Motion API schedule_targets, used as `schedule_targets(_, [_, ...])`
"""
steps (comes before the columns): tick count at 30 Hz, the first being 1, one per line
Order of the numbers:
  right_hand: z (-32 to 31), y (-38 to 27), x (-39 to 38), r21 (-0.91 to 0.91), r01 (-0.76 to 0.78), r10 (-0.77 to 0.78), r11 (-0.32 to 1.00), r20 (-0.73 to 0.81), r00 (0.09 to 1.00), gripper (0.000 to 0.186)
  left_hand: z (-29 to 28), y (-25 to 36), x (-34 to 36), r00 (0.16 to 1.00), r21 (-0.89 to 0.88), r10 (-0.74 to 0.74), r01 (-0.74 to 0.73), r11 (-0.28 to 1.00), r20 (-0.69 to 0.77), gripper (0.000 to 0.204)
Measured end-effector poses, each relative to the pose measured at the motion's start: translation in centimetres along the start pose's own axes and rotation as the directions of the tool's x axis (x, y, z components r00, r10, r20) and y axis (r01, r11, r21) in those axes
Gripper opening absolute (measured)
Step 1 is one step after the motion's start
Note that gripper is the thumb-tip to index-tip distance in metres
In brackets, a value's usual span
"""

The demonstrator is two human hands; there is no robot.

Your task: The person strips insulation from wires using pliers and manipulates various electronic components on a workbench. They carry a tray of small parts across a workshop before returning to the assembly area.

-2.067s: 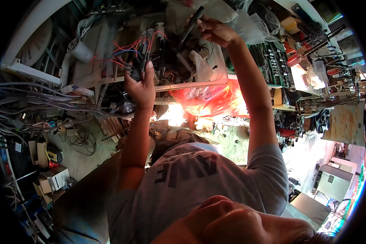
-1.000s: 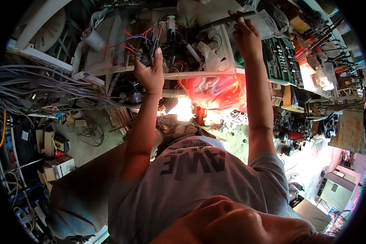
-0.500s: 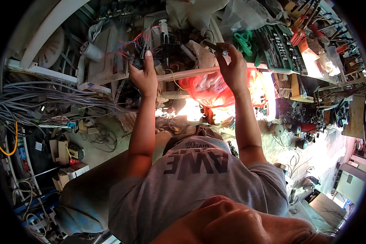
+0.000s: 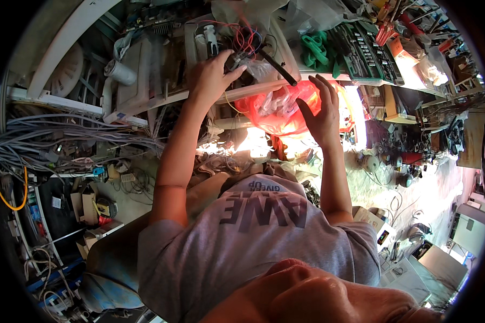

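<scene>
My left hand (image 4: 209,81) reaches over the cluttered bench edge, its thumb and fingers closed round a small dark part (image 4: 233,62) with thin wires. Red and blue wires (image 4: 244,39) loop up from this part. Its exact kind is partly hidden by my fingers. To its right a slim black rod (image 4: 278,67) slants down over the tray rim; whether it rests there or is joined to the wired part, I cannot tell. My right hand (image 4: 324,110) is open beside the rod's lower end, fingers apart, holding nothing. A white syringe-like tube (image 4: 211,39) stands beyond my left hand.
A pale tray (image 4: 292,54) holds clutter. Right of it are a green bundle (image 4: 314,49) and a green socket-tool case (image 4: 367,54). A red plastic bag (image 4: 277,116) hangs below the bench edge. Grey cables (image 4: 75,129) run along the left; a white cylinder (image 4: 119,72) lies nearby.
My right hand has let go of the black rod, opened and moved down and right. My left hand has shifted right with the wired part, and the wires have moved with it.
</scene>
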State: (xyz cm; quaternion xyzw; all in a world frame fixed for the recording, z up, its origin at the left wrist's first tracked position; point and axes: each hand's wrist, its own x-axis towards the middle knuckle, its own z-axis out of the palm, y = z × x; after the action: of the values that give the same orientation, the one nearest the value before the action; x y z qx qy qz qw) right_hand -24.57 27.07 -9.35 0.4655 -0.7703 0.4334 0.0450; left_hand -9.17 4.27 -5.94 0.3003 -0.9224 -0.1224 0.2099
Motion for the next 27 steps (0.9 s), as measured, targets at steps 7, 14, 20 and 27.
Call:
schedule_targets(7, [-1.6, 1.2, -4.6, -0.01, -0.127, 0.127, 0.992, -0.027, 0.992, 0.05, -0.6, -0.1, 0.2, 0.956, 0.09, 0.027, -0.056, 0.994, 0.293, 0.056])
schedule_targets(14, [-1.0, 0.0, -7.9, 0.18, -0.319, 0.316, 0.93, 0.046, 0.948, 0.041, -4.5, -0.1, -2.8, 0.954, -0.818, -0.158, 0.301, 0.49, 0.255, 0.06])
schedule_targets(20, [2.6, -1.2, -10.7, 0.55, -0.538, 0.462, 0.639, 0.285, 0.84, 0.033, 2.0, 3.0, -8.7, 0.824, -0.769, 0.095, 0.557, -0.314, 0.559, 0.033])
schedule_targets(27, [9.0, -4.2, -14.5, 0.582, -0.362, 0.199, -0.728, 0.685, 0.701, 0.037, 7.2, 9.4, -16.2, 0.963, -0.828, 0.257, -0.205, 0.522, -0.077, 0.033])
